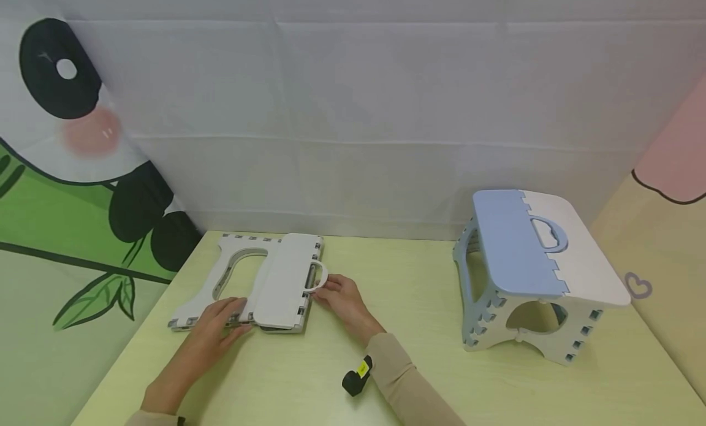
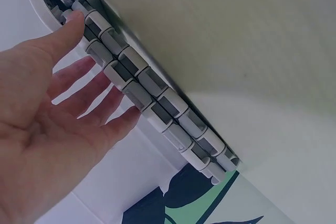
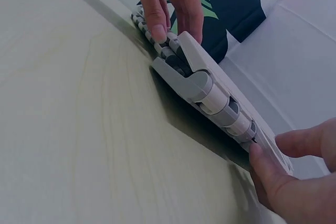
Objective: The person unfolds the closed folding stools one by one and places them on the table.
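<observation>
A white folding stool (image 1: 284,282), folded flat, is at the left of the table, its loop handle toward the right. My left hand (image 1: 209,331) grips its near edge; in the left wrist view the thumb touches the hinged edge (image 2: 139,85) and the other fingers reach over the panel. At the handle end, my right hand (image 1: 344,306) pinches the stool's edge beside the loop. In the right wrist view, dark shadow lies under the stool (image 3: 215,93), and the right thumb and forefinger (image 3: 302,142) are at its end.
An opened blue and white folding stool (image 1: 518,248) stands upright at the right of the pale table (image 1: 408,279). A black strap piece with a yellow label (image 1: 357,377) is at my right wrist. A white cloth wall (image 1: 386,107) rises behind the table.
</observation>
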Tool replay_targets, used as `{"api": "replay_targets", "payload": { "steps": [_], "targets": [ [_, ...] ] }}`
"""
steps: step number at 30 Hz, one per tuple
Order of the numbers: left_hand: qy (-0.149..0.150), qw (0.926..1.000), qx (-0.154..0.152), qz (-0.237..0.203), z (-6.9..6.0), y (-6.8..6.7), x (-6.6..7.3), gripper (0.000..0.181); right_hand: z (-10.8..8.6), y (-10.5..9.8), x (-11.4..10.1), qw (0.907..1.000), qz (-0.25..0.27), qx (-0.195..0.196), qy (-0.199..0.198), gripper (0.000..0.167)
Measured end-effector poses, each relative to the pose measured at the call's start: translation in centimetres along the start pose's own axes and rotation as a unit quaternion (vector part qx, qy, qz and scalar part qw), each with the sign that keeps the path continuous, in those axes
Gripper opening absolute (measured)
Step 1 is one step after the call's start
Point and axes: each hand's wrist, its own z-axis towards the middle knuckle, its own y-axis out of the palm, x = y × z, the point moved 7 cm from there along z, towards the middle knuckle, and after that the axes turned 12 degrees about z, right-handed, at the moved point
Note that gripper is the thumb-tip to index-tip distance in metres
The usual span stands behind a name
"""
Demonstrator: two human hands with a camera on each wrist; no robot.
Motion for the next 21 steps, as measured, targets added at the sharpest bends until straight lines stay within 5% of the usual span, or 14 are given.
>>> {"api": "replay_targets", "payload": {
  "steps": [9, 21],
  "targets": [
    [0.028, 0.9992, 0.024, 0.017, 0.27, -0.31, -0.13, 0.055, 0.39, 0.01, -0.09, 0.9991, 0.032, 0.024, -0.013, 0.045],
    [0.007, 0.9998, -0.003, 0.017, 0.32, -0.29, -0.55, 0.05, 0.44, 0.1, -0.2, 0.998, 0.036, 0.04, -0.033, 0.044]
  ]
}}
